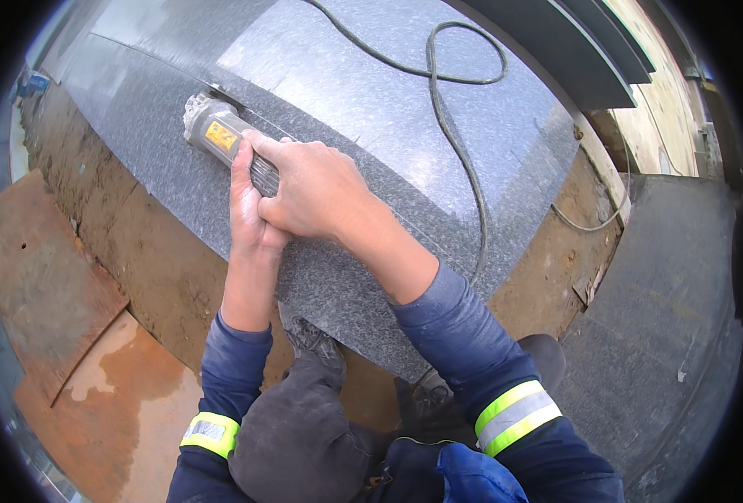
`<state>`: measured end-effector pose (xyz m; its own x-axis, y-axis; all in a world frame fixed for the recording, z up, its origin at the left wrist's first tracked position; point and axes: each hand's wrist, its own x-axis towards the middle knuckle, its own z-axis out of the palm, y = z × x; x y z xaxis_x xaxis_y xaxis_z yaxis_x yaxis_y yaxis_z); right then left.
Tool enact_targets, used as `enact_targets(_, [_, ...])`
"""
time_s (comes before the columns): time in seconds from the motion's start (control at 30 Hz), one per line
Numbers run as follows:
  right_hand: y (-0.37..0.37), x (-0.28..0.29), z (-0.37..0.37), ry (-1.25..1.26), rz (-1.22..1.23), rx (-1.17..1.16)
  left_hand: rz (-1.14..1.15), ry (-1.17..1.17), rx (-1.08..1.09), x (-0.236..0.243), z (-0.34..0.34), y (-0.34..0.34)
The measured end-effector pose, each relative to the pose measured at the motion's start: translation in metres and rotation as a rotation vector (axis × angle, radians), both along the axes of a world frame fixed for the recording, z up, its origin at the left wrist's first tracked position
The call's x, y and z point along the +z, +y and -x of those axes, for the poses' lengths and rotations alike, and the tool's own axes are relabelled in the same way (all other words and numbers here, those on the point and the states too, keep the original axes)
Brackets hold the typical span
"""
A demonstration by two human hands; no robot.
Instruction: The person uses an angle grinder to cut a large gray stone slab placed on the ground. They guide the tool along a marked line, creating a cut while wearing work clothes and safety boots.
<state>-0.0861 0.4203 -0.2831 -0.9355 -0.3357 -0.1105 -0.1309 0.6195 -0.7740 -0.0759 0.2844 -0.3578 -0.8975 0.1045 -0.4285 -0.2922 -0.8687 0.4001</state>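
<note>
Both of my hands are wrapped round a grey angle grinder [230, 141], dusty and with a yellow label on its body. My left hand [250, 205] cups it from the left side, thumb laid along the casing. From the right, my right hand [317, 186] closes over the rear of the body. The grinder's head lies low over a speckled grey stone slab [346, 293], at a thin line running across its surface. The disc is mostly hidden from view. Pale dust coats the tool's front and my fingers.
A dark cable [459, 138] loops over the slab's far right. Rusty metal sheets [53, 277] lie on bare soil [149, 226] at the left. Dark grey panels [639, 293] lie on the right, with dark metal beams [568, 50] at upper right. My knee [300, 440] is close below.
</note>
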Motion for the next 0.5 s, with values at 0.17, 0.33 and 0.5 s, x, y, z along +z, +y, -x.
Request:
enact_targets(0.17, [0.001,0.001,0.008,-0.046,-0.005,0.033,-0.01,-0.023,0.013,-0.002,0.006,-0.004])
enact_targets(0.33, [0.016,0.012,-0.029,0.04,-0.027,-0.019,-0.082,-0.025,-0.043,0.029,-0.031,0.022])
enact_targets(0.5, [0.024,0.011,-0.039,0.027,-0.007,-0.036,-0.01,-0.031,-0.05,0.03,-0.042,0.03])
